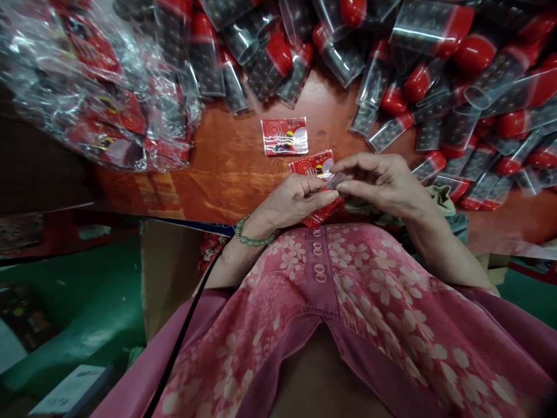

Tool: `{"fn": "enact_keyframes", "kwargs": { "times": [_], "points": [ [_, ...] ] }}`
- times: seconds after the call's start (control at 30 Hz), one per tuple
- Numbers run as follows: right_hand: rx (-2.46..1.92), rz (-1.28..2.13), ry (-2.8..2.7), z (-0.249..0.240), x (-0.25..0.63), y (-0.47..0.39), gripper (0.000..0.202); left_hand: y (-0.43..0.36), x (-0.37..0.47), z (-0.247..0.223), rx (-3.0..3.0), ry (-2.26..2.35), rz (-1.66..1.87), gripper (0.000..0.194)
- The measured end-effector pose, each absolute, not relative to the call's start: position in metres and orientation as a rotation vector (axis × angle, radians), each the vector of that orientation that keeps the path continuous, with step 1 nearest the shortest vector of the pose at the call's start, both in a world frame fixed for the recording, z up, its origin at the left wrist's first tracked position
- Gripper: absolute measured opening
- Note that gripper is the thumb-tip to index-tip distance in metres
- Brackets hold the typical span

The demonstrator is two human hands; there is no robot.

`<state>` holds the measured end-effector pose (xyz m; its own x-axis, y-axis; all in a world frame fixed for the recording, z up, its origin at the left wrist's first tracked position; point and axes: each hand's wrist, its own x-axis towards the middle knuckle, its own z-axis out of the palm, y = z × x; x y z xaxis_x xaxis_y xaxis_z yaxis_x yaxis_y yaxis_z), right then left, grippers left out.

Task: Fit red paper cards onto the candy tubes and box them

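My left hand (296, 200), a green bead bracelet (256, 235) at its wrist, is closed with thumb and forefinger on a small clear plastic piece (336, 180). My right hand (383, 183) pinches the other side of that piece between thumb and fingertips. Its exact kind is too small to make out. Below the left thumb shows a red printed packet (321, 216), partly hidden by the hand. A red printed card (310, 165) lies on the table just behind my fingers. Farther back lies another red printed card (285, 137) with a glossy surface.
Many clear tubes with red caps and dark beads (429, 29) are heaped across the back and right of the orange-brown table (226, 151). A clear plastic bag (143, 116) of red packets sits at the left. A cardboard box (169, 261) stands below the table edge.
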<state>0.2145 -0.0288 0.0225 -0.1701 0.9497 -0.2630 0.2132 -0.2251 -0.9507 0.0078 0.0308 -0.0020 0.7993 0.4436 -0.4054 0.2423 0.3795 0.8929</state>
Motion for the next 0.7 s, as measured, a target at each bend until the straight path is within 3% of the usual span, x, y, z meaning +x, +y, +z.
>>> {"fn": "enact_keyframes", "kwargs": {
  "times": [0.17, 0.37, 0.53, 0.7],
  "points": [
    [-1.444, 1.447, -1.095, 0.018, 0.208, -0.032, 0.035, 0.031, 0.012, 0.001, 1.090, 0.665, 0.165, 0.048],
    [-1.616, 1.145, -1.174, 0.012, 0.191, -0.048, 0.027, 0.020, 0.019, -0.005, 0.710, 0.711, 0.217, 0.049],
    [-1.523, 1.140, -1.222, 0.006, 0.183, -0.059, 0.046, 0.012, 0.017, -0.010, 0.651, 0.797, 0.259, 0.053],
    [-1.480, 1.227, -0.976, -0.004, 0.172, -0.062, 0.047, 0.004, 0.016, -0.006, 0.644, 0.789, 0.365, 0.049]
  ]
}}
